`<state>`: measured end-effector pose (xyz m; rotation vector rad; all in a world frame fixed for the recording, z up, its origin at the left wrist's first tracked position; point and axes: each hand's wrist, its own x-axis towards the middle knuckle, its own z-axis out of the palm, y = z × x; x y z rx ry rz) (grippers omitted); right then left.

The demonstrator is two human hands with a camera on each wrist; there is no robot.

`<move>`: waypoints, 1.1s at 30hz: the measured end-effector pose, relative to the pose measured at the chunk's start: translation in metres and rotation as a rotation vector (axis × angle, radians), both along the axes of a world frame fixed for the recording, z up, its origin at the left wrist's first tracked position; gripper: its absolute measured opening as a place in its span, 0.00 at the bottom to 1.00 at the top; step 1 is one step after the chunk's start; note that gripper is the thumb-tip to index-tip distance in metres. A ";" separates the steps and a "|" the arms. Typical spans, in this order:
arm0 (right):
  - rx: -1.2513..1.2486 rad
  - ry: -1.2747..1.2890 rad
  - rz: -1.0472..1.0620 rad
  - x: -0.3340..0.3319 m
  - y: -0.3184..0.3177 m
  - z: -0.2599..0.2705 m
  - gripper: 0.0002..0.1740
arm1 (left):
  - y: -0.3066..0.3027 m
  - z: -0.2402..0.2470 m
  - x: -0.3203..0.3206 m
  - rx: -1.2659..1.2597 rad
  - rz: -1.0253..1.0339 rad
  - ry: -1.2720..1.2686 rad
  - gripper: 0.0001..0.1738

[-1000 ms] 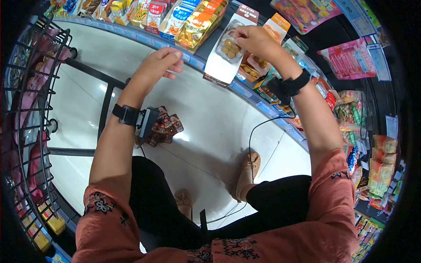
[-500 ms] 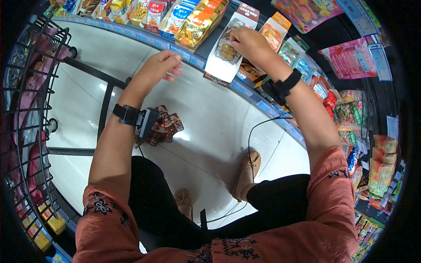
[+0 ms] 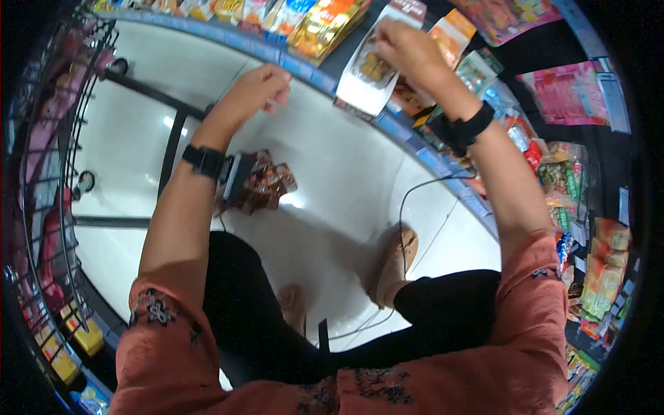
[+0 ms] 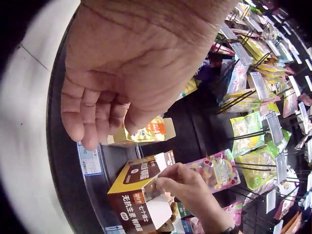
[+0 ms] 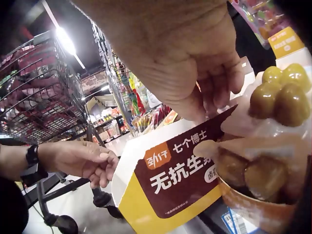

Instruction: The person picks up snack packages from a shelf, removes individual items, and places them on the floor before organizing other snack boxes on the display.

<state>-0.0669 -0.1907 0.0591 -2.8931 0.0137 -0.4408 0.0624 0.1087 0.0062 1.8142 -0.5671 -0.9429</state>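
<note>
The scene is lit brightly from overhead. Glare is thrown onto the glossy white floor [image 3: 346, 166] in hot spots, and soft shadows are cast under the legs. The head view is bent by a fisheye lens, ringed by black vignette and slightly motion-blurred. In the right wrist view a ceiling strip light [image 5: 66, 41] is blown out and the right hand [image 5: 170, 53] is softened at close range, while the print on the snack pack [image 5: 180, 175] is kept sharp. The left hand [image 4: 131, 63] is blurred near its lens, and the shelf display [image 4: 253, 87] is left dim.

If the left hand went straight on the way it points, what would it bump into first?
Probably the shelf's price-label rail, just ahead of the left hand; orange snack packs lie beyond. Depth is unclear.
</note>
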 end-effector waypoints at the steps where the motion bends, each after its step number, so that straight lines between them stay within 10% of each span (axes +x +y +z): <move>1: 0.040 -0.036 0.032 0.002 0.004 0.002 0.08 | 0.003 -0.001 0.006 0.004 -0.023 -0.026 0.24; 5: 0.452 0.091 0.074 -0.009 0.067 0.044 0.07 | 0.017 -0.019 0.005 0.064 -0.040 -0.154 0.22; 17: 0.562 0.314 0.384 -0.028 0.116 -0.004 0.09 | 0.067 -0.158 -0.012 0.598 -0.456 -0.631 0.21; 33: 0.591 0.476 0.371 -0.042 0.108 -0.027 0.06 | 0.070 -0.151 -0.011 0.697 -0.552 -0.464 0.28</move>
